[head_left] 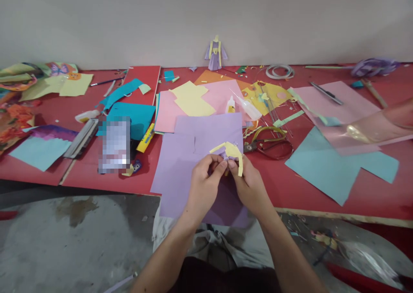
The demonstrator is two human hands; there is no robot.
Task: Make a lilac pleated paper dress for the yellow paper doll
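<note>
My left hand point(206, 179) and my right hand point(248, 179) meet over the purple paper sheets point(206, 129). Between their thumbs and fingers they pinch a small paper piece point(231, 149), pale yellow with purple parts. One yellow strip hangs down over my right hand, and another points left above my left hand. The piece's lower part is hidden by the fingers. A thin dark wire point(194, 144) lies on the purple paper to the left of the piece. Against the wall at the back stands a purple and yellow paper doll dress point(215, 56).
Scissors point(271, 143) lie just right of my hands. A glue bottle point(230, 105) is behind them. Blue paper point(329, 168) and pink paper point(342, 97) cover the right side, where another person's blurred arm point(387, 121) reaches in. A phone point(114, 144) and yellow box point(146, 138) are left.
</note>
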